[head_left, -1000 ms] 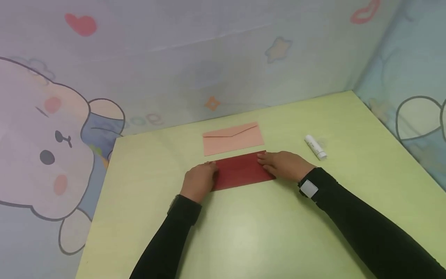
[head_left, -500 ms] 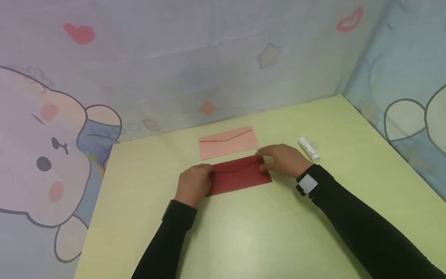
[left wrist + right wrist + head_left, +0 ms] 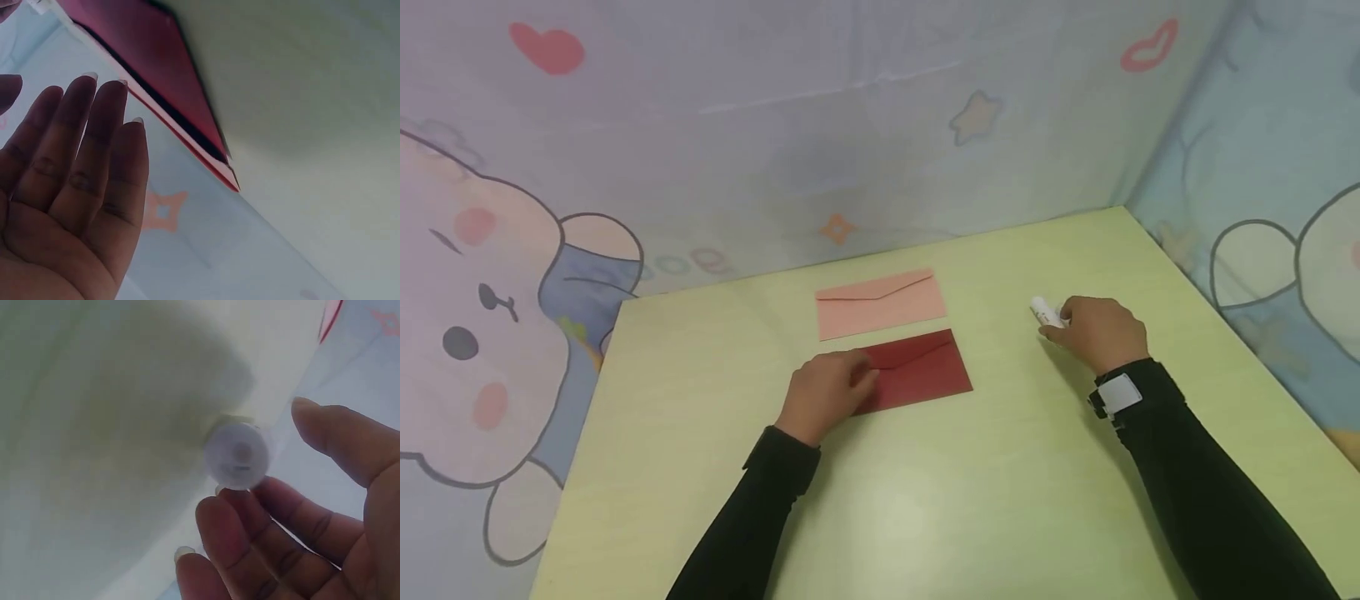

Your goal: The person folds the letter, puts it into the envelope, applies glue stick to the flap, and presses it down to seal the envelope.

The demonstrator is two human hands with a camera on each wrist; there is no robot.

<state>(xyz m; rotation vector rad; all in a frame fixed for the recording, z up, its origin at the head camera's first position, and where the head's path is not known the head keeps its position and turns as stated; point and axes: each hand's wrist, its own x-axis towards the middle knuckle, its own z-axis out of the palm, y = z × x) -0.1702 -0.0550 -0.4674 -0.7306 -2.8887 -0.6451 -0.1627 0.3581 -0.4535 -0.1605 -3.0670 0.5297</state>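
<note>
A dark red envelope [image 3: 921, 375] lies on the table with its flap line facing up. My left hand [image 3: 827, 396] is over the envelope's left end and hides that part. In the left wrist view, the fingers [image 3: 75, 169] look nearly straight and hold nothing. Further right, my right hand [image 3: 1102, 333] is at a white glue stick [image 3: 1045, 312] and covers its near end. The right wrist view shows the stick's round end [image 3: 237, 455] between thumb and fingers, with the thumb [image 3: 337, 434] standing apart from it.
A pink envelope [image 3: 883, 310] lies just behind the red one, flap side up. The pale yellow-green table [image 3: 910, 500] meets a printed cloth wall [image 3: 760, 167] at the back and another on the right.
My right hand has left the red envelope's right end and moved right to the glue stick. The left hand stays at the envelope's left end. The head view has shifted slightly.
</note>
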